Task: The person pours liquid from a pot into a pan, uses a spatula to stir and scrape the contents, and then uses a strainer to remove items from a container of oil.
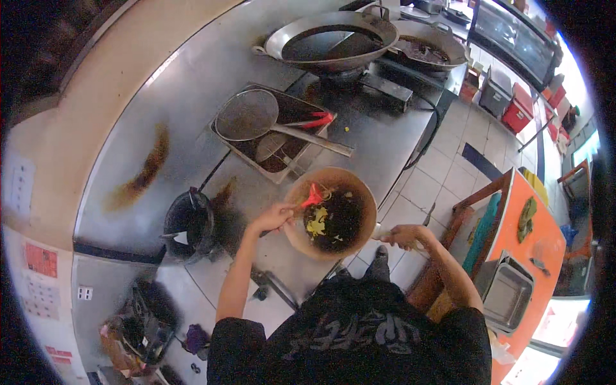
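Left grip [274, 217]: red-tipped utensil [313, 195] | right grip [404, 236]: handle [381, 233] | pan [363, 203]: between

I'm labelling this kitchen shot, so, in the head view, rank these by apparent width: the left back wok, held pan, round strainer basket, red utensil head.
1. Left back wok
2. Held pan
3. Round strainer basket
4. Red utensil head

Distances differ, so true sizes are unsure.

The left hand [274, 218] holds a red utensil [313, 195] in a pan [360, 202]. The right hand [405, 235] grips the pan's handle [379, 234]. A strainer [247, 115] lies farther off.
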The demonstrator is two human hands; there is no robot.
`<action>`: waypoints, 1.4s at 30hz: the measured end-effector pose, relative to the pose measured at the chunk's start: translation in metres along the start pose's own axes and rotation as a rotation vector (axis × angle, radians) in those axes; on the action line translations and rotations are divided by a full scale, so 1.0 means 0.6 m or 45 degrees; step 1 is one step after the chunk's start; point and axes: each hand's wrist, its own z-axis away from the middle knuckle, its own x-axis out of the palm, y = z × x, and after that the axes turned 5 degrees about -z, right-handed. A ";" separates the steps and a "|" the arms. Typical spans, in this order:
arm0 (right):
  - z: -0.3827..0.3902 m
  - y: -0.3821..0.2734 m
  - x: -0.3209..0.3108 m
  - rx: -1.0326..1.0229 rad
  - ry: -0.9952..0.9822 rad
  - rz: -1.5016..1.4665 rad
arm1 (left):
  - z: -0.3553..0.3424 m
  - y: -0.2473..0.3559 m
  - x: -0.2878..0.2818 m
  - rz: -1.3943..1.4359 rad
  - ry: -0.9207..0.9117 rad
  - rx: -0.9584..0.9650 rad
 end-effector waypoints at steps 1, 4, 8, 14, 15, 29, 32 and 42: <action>0.004 0.001 -0.021 0.014 0.016 -0.004 | 0.013 0.014 0.009 -0.028 0.050 -0.022; -0.009 -0.008 -0.048 0.050 0.288 0.058 | 0.088 -0.050 0.016 -0.262 0.131 -0.002; -0.015 -0.001 -0.046 -0.054 0.354 0.184 | 0.202 -0.011 0.038 -0.620 0.188 -0.257; 0.008 -0.023 -0.039 -0.085 0.396 0.163 | 0.158 0.060 0.157 -0.779 0.136 -0.253; 0.010 -0.033 -0.039 -0.044 0.400 0.120 | 0.148 0.052 0.158 -0.794 0.126 -0.266; 0.035 -0.041 -0.025 -0.079 0.432 0.030 | 0.111 0.065 0.193 -0.576 0.399 -0.194; 0.036 -0.053 -0.007 -0.060 0.331 0.044 | 0.068 0.063 0.194 -0.429 0.507 -0.235; 0.015 -0.008 0.048 -0.174 0.464 -0.213 | 0.067 0.127 0.160 -0.437 0.299 -0.322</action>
